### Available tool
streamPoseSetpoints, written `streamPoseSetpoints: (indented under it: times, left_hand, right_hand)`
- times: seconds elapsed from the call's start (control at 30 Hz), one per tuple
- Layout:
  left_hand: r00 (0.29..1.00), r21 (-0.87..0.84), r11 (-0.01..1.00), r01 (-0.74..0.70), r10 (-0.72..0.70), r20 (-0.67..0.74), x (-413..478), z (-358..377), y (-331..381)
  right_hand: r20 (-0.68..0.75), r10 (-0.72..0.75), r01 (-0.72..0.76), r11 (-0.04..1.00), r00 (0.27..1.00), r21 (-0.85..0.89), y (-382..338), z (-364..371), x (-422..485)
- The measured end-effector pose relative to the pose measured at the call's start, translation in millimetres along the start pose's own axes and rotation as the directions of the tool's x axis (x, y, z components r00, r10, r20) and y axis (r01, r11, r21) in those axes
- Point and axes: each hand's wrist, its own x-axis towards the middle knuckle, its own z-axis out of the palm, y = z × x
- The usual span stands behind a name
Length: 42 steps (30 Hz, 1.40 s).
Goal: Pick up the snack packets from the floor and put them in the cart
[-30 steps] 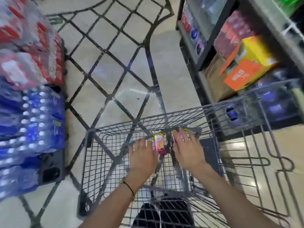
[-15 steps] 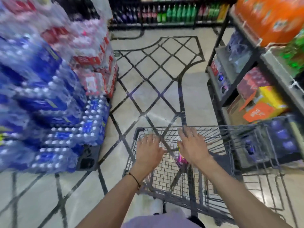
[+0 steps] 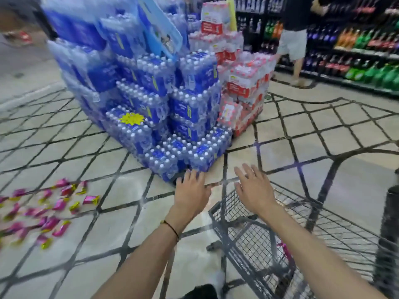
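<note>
- A wire cart [image 3: 254,242] is noted lower right; one pink packet [image 3: 284,250] is glimpsed inside, so a small share is judged done.
- The left hand [image 3: 192,190] and right hand [image 3: 254,190] are held out near the cart's front, fingers straight and spread, nothing held.
- Many snack packets [image 3: 43,212] are seen scattered on the floor [image 3: 129,212], well left; most work is judged left.
- Stacked water packs [image 3: 164,108] are noted beyond.
</note>
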Motion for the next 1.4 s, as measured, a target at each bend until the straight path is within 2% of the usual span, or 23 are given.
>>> streamPoseSetpoints:
  times: [0.2,0.47,0.7,0.9,1.07,1.27,1.4]
  left_hand:
    - [0.960,0.039,0.960,0.277,-0.274,-0.058,-96.2,-19.6,-88.4]
    - [0.847,0.022,0.851,0.525,-0.519,-0.116,-200.1,-44.4,-209.6]
    - [0.683,0.067,0.681,0.730,-0.720,-0.124,-324.5,-57.0,-359.4]
    - [0.549,0.064,0.546,0.836,-0.827,-0.123,-409.3,-68.0,-479.4]
    - [0.514,0.043,0.513,0.857,-0.850,-0.117,-415.7,-68.3,-546.7]
    - [0.543,0.036,0.542,0.840,-0.837,-0.065,-373.7,-42.3,-629.2]
    - [0.531,0.052,0.528,0.847,-0.845,-0.064,-332.4,-35.1,-707.7]
  right_hand:
    - [0.029,-0.253,0.253,0.967,0.967,0.016,-114.2,6.9,3.5]
    - [0.039,-0.507,0.507,0.862,0.861,0.012,-271.0,19.2,0.7]
    - [0.058,-0.729,0.728,0.685,0.682,0.039,-487.3,41.4,-7.5]
    - [0.089,-0.806,0.803,0.591,0.585,0.078,-633.7,58.0,-24.9]
    - [0.132,-0.803,0.801,0.593,0.581,0.084,-692.1,78.0,-1.7]
    - [0.175,-0.808,0.816,0.577,0.562,0.046,-757.1,113.1,68.3]
    - [0.210,-0.814,0.827,0.560,0.541,0.040,-818.6,136.5,130.8]
